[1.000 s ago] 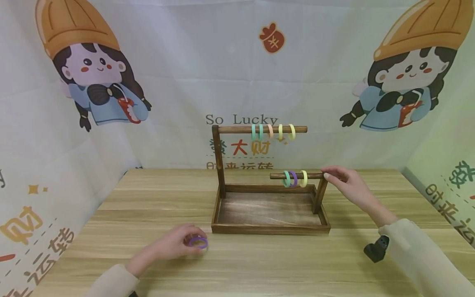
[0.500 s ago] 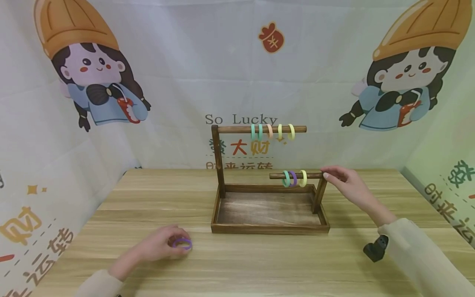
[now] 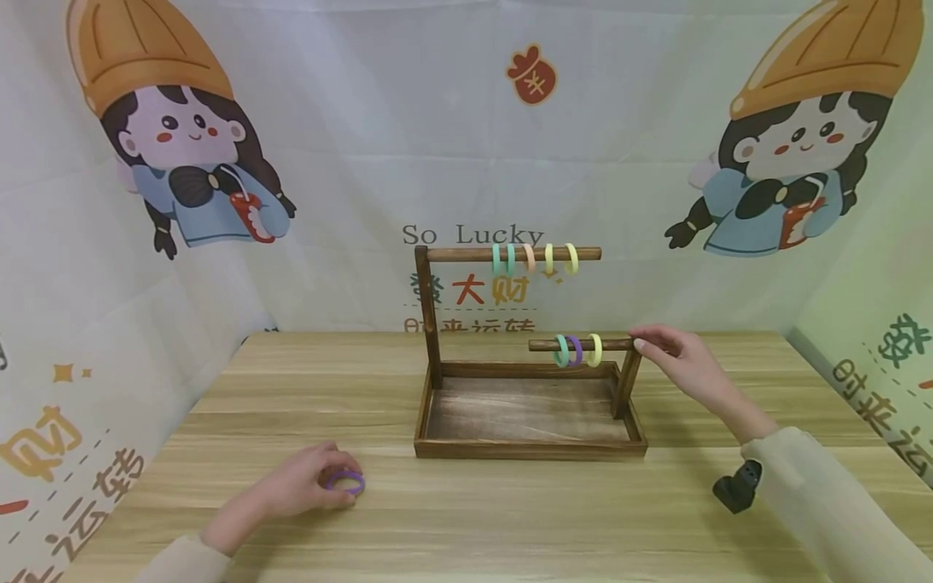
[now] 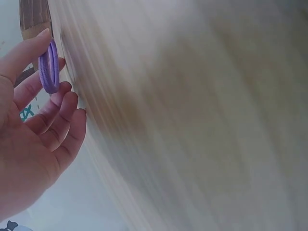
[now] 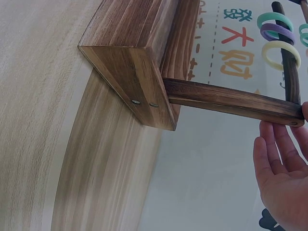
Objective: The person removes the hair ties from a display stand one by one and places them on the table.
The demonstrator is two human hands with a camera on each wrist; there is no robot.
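Note:
In the head view, my left hand [image 3: 295,482] is at the front left, low over the table. Its thumb and forefinger pinch a purple hair tie [image 4: 44,72], a ribbed loop, while the other fingers spread loosely in the left wrist view. My right hand [image 3: 685,368] holds the top of the short post [image 5: 231,103] of a dark wooden rack [image 3: 530,449]. On the rack's lower bar [image 3: 543,346] hang a green, a purple and a yellow hair tie [image 3: 597,350]. Several more in green, peach and yellow hang from the upper bar [image 3: 459,255].
The rack has a shallow tray base and a tall left post [image 3: 430,316]. It stands on a wood-grain table [image 3: 496,518], towards the back. Behind rises a printed cloth backdrop [image 3: 364,121]. A black device [image 3: 738,487] is at the right cuff.
My left hand has moved left across the table, away from the rack, carrying the purple hair tie. The right hand stays on the rack's short post.

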